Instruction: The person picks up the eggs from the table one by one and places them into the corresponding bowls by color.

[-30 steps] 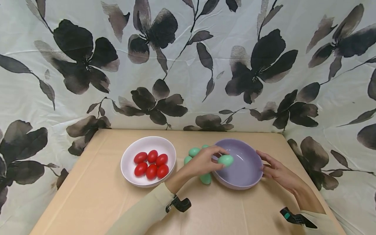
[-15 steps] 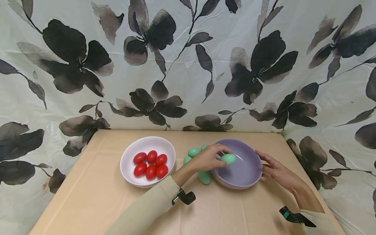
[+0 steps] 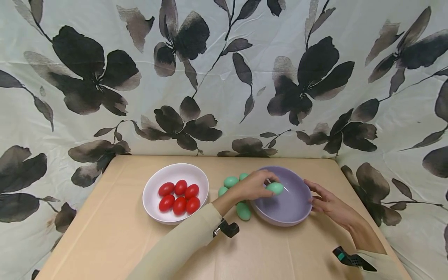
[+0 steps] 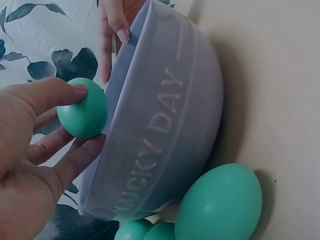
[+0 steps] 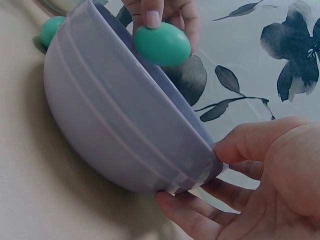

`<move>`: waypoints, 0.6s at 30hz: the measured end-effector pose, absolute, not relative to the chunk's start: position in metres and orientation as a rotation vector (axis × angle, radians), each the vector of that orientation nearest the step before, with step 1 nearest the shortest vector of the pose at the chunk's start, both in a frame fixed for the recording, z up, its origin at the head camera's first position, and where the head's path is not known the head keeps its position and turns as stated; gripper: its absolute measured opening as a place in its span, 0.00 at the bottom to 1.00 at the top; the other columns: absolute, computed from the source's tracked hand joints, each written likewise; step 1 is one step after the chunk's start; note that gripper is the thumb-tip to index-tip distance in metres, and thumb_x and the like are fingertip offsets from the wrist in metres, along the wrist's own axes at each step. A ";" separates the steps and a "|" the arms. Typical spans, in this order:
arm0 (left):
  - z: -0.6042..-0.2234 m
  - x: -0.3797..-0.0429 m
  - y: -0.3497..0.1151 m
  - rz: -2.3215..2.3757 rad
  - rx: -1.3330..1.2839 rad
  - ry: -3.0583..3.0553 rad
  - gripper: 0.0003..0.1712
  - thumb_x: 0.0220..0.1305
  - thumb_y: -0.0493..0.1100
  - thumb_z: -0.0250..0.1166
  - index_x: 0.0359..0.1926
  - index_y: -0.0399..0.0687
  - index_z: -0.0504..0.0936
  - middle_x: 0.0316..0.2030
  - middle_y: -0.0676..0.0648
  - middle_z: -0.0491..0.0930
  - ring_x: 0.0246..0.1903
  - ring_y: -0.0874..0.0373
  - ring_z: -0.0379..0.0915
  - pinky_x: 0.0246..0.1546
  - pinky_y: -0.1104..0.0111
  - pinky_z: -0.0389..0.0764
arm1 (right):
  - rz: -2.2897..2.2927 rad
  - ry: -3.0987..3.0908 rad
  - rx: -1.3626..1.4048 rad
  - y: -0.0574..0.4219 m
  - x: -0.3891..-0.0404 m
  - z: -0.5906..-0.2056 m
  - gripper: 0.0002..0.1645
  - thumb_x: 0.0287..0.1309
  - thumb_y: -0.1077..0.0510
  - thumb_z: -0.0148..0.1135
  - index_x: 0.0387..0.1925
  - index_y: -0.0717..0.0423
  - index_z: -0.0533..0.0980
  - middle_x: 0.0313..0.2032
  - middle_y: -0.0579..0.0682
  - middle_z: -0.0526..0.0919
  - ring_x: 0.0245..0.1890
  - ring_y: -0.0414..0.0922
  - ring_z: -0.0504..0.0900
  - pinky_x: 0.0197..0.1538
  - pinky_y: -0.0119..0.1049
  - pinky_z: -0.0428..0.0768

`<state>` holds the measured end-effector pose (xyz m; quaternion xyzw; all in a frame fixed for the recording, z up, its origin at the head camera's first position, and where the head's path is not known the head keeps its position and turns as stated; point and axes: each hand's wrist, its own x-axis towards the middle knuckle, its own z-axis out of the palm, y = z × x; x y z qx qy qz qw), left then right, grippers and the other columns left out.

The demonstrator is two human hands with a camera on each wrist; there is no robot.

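Note:
My left hand [image 3: 253, 186] pinches a green egg [image 3: 275, 188] between thumb and fingertips, over the left part of a purple bowl [image 3: 294, 204]. In the left wrist view the egg [image 4: 82, 110] is beside the rim, and the bowl's wall [image 4: 165, 105] carries raised "LUCKY DAY" lettering. My right hand [image 3: 332, 206] holds the bowl at its right side. The right wrist view has the thumb [image 5: 250, 137] at the rim and the fingers [image 5: 192, 215] against the outer wall. No other egg shows inside the bowl.
Several more green eggs [image 3: 243, 211] lie on the tan table [image 3: 259, 252] left of the purple bowl, partly hidden by my left hand. Farther left stands a white bowl [image 3: 151, 194] with several red eggs [image 3: 180, 206]. A floral cloth [image 3: 245, 97] hangs behind the table.
My left hand has moved slightly right with the green egg, farther over the purple bowl. My right hand stays at the bowl's right side.

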<state>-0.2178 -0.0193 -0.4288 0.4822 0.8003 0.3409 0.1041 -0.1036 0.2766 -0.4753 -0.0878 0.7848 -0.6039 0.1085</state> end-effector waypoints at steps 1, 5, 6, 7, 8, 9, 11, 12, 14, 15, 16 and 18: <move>-0.429 -0.219 -0.018 0.999 1.426 2.357 0.23 0.60 0.39 0.72 0.57 0.47 0.82 0.50 0.53 0.83 0.48 0.66 0.78 0.53 0.75 0.77 | -1.777 2.307 -0.256 0.276 -0.104 -0.475 0.43 0.75 0.61 0.52 0.80 0.60 0.42 0.79 0.65 0.38 0.62 0.30 0.73 0.56 0.33 0.81; -0.428 -0.223 -0.013 0.947 1.434 2.359 0.22 0.60 0.38 0.72 0.56 0.47 0.83 0.49 0.53 0.84 0.48 0.65 0.79 0.53 0.76 0.76 | -1.776 2.302 -0.254 0.277 -0.105 -0.474 0.43 0.75 0.60 0.52 0.81 0.59 0.42 0.79 0.65 0.38 0.62 0.30 0.73 0.57 0.32 0.80; -0.428 -0.224 -0.012 0.935 1.432 2.363 0.22 0.60 0.38 0.72 0.56 0.47 0.83 0.49 0.54 0.84 0.48 0.65 0.79 0.53 0.77 0.76 | -1.777 2.299 -0.254 0.277 -0.105 -0.474 0.43 0.75 0.60 0.52 0.81 0.59 0.42 0.79 0.65 0.38 0.62 0.29 0.72 0.57 0.32 0.80; -0.428 -0.225 -0.010 0.912 1.435 2.370 0.22 0.60 0.38 0.72 0.57 0.47 0.83 0.49 0.54 0.84 0.48 0.65 0.79 0.53 0.78 0.75 | -1.777 2.296 -0.255 0.278 -0.105 -0.474 0.43 0.75 0.60 0.51 0.81 0.59 0.42 0.79 0.65 0.38 0.63 0.29 0.72 0.57 0.32 0.80; -0.429 -0.226 -0.009 0.889 1.434 2.378 0.23 0.60 0.38 0.72 0.57 0.47 0.83 0.49 0.54 0.84 0.48 0.65 0.79 0.52 0.78 0.75 | -1.778 2.293 -0.258 0.278 -0.106 -0.474 0.43 0.75 0.60 0.51 0.81 0.59 0.42 0.79 0.65 0.38 0.63 0.30 0.72 0.57 0.32 0.80; -0.430 -0.226 -0.008 0.871 1.434 2.381 0.22 0.60 0.38 0.72 0.57 0.47 0.83 0.50 0.54 0.85 0.48 0.65 0.79 0.52 0.79 0.75 | -1.778 2.291 -0.258 0.279 -0.106 -0.474 0.43 0.76 0.61 0.51 0.81 0.59 0.42 0.79 0.65 0.38 0.63 0.30 0.73 0.57 0.33 0.80; -0.432 -0.228 -0.006 0.832 1.442 2.388 0.23 0.60 0.39 0.73 0.57 0.46 0.83 0.50 0.54 0.85 0.49 0.65 0.79 0.51 0.80 0.75 | -1.778 2.286 -0.260 0.280 -0.106 -0.473 0.43 0.76 0.61 0.51 0.81 0.59 0.41 0.79 0.65 0.37 0.63 0.30 0.73 0.57 0.33 0.80; -0.433 -0.229 -0.004 0.814 1.448 2.389 0.23 0.61 0.40 0.73 0.57 0.46 0.83 0.50 0.54 0.85 0.49 0.65 0.79 0.50 0.81 0.74 | -1.778 2.284 -0.262 0.280 -0.107 -0.473 0.43 0.76 0.61 0.51 0.81 0.59 0.41 0.79 0.65 0.37 0.63 0.31 0.73 0.57 0.33 0.80; -0.435 -0.230 -0.002 0.777 1.454 2.390 0.23 0.60 0.41 0.74 0.57 0.46 0.84 0.50 0.54 0.85 0.49 0.65 0.79 0.50 0.81 0.74 | -1.776 2.281 -0.265 0.281 -0.107 -0.473 0.43 0.76 0.61 0.51 0.81 0.59 0.41 0.79 0.65 0.38 0.63 0.32 0.73 0.57 0.34 0.81; -0.435 -0.230 -0.002 0.760 1.461 2.392 0.23 0.61 0.41 0.74 0.57 0.46 0.84 0.50 0.54 0.85 0.49 0.65 0.79 0.50 0.81 0.74 | -1.774 2.280 -0.267 0.281 -0.107 -0.473 0.43 0.76 0.61 0.51 0.81 0.59 0.41 0.79 0.65 0.38 0.63 0.32 0.73 0.57 0.34 0.81; -0.436 -0.230 -0.001 0.747 1.464 2.391 0.23 0.60 0.41 0.74 0.57 0.46 0.84 0.50 0.54 0.86 0.49 0.65 0.79 0.51 0.80 0.74 | -1.774 2.278 -0.270 0.282 -0.107 -0.472 0.43 0.76 0.61 0.51 0.81 0.59 0.41 0.79 0.65 0.38 0.63 0.32 0.73 0.57 0.34 0.81; -0.437 -0.231 0.001 0.718 1.470 2.393 0.23 0.60 0.42 0.75 0.57 0.46 0.84 0.49 0.54 0.86 0.49 0.64 0.79 0.51 0.80 0.74 | -1.773 2.276 -0.273 0.283 -0.108 -0.472 0.43 0.76 0.62 0.50 0.81 0.59 0.41 0.79 0.65 0.38 0.64 0.33 0.73 0.57 0.35 0.81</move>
